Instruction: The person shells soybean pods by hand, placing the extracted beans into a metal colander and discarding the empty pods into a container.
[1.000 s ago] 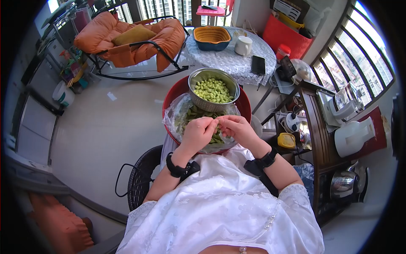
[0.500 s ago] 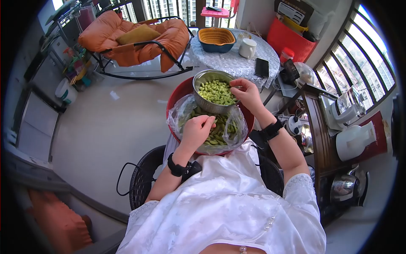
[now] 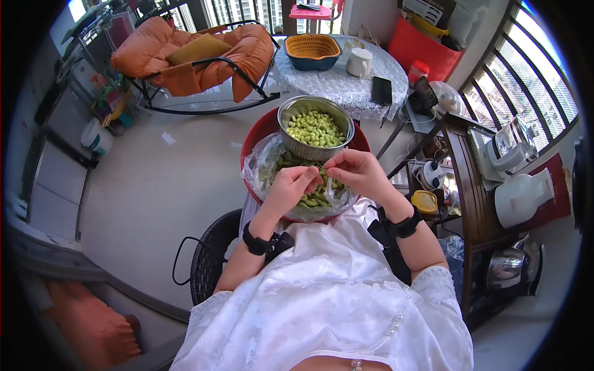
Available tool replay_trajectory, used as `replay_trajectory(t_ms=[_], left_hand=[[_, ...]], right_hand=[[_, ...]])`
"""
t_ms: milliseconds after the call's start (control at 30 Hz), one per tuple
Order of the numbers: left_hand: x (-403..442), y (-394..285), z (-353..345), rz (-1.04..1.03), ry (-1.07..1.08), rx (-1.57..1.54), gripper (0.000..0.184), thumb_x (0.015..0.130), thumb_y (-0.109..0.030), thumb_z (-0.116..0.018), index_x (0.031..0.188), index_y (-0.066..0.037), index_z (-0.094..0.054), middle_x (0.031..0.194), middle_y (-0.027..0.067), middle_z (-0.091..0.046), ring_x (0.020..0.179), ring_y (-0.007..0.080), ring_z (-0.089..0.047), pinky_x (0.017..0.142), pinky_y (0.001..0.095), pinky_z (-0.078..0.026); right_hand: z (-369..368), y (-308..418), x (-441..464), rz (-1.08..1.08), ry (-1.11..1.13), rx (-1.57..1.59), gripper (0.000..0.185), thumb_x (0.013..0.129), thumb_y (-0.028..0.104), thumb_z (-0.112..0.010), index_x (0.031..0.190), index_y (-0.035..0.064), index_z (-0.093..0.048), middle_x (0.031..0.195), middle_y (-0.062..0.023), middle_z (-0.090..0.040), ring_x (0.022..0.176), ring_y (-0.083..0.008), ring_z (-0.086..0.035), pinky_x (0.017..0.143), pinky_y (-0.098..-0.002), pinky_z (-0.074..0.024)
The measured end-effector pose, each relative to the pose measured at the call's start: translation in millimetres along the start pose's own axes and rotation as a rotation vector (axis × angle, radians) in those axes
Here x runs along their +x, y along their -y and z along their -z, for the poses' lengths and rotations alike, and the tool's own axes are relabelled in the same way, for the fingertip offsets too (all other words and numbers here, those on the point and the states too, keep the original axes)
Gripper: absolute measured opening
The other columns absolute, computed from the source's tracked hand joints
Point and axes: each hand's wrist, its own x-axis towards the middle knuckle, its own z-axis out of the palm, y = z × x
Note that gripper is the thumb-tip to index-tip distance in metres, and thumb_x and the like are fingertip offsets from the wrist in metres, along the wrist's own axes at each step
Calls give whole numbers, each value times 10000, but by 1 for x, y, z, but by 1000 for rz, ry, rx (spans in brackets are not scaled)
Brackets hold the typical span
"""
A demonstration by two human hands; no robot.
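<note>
Over the plastic bag, my left hand (image 3: 289, 189) is closed in a pinch on a green soybean pod (image 3: 321, 168). My right hand (image 3: 359, 174) meets it from the other side, thumb and fingertips pinched at the pod's end. Shelled green beans (image 3: 315, 128) lie in a perforated steel colander (image 3: 296, 143), which rests towards the far side of a red basin (image 3: 252, 137). Below my fingers, more soybean pods (image 3: 314, 199) fill the clear plastic bag (image 3: 258, 166) inside the basin, partly hidden by both hands.
A round table (image 3: 365, 93) with a lace-like cloth stands ahead, bearing an orange-and-blue basket (image 3: 313, 52), a white mug (image 3: 359, 62) and a black phone (image 3: 382, 91). An orange rocking chair (image 3: 192, 55) is at left. A dark wooden shelf (image 3: 473, 185) stands close on my right.
My right hand has come down from the colander's right rim to my left hand and now pinches at the pod. My left hand stays over the bag.
</note>
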Motion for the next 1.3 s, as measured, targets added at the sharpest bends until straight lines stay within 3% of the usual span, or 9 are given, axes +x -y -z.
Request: replay_trajectory(t_ms=[67, 167, 233, 400, 533, 800, 1100, 1167, 1300], left_hand=[[-1, 1, 5, -7, -13, 56, 296, 957, -279, -641, 887, -2, -723, 703, 11, -624, 612, 80, -521, 585, 244, -429], [-6, 2, 14, -98, -159, 650, 157, 841, -214, -720, 879, -63, -738, 728, 81, -650, 659, 238, -622, 641, 350, -490], [-6, 18, 21, -74, -104, 961, 148, 761, -141, -726, 905, -121, -750, 889, 116, -663, 861, 324, -638, 758, 422, -520], [-11, 17, 15, -33, -3, 1076, 147, 760, -91, -702, 895, -130, -744, 958, 116, -628, 994, 331, -595, 843, 435, -520], [-12, 14, 11, 6, 8, 1135, 127, 752, -66, -699, 864, -118, -730, 980, 129, -617, 998, 341, -584, 859, 437, -516], [-14, 1, 5, -46, -28, 1016, 153, 776, -78, -707, 928, -77, -696, 1006, 128, -603, 1057, 349, -538, 934, 428, -458], [-6, -23, -3, -250, -146, 638, 147, 789, -69, -712, 914, -26, -647, 897, 89, -655, 914, 305, -593, 810, 399, -473], [-7, -31, -7, -233, -159, 546, 147, 788, -59, -716, 908, -19, -640, 876, 86, -656, 863, 287, -614, 754, 379, -489], [-10, -40, -9, -322, -248, 397, 153, 794, -21, -722, 923, -12, -640, 862, 93, -651, 792, 226, -642, 637, 319, -489]], right_hand=[[17, -6, 1, 9, -86, -13, 116, 895, 65, -694, 974, -18, -674, 867, 18, -663, 782, -29, -604, 695, -191, -491], [58, -9, -1, 4, -309, -8, 129, 904, 103, -688, 984, 7, -653, 850, 24, -666, 747, -27, -599, 655, -187, -473], [94, -37, 0, 23, -496, -60, 149, 886, 148, -699, 975, 35, -661, 803, 27, -660, 678, -33, -577, 564, -193, -448], [159, -121, -9, -127, -779, -300, 151, 820, 161, -725, 894, 36, -684, 741, 4, -659, 586, -54, -563, 496, -216, -445], [173, -173, -18, -357, -741, -298, 135, 800, 124, -730, 870, 19, -682, 733, -23, -671, 578, -89, -596, 499, -247, -489], [182, -217, -32, -474, -735, -337, 189, 797, 81, -739, 938, -26, -671, 760, -41, -670, 580, -103, -610, 514, -249, -509], [151, -150, -9, -168, -906, -235, 220, 861, 132, -696, 1040, 6, -682, 834, -16, -679, 653, -72, -602, 549, -237, -475], [123, -107, 2, 138, -804, -148, 169, 903, 126, -673, 1022, 8, -689, 832, 19, -666, 683, -34, -566, 589, -202, -445], [39, -15, -7, 105, -342, -85, 183, 928, 124, -660, 1052, -5, -696, 839, 42, -657, 701, -8, -535, 627, -180, -425]])
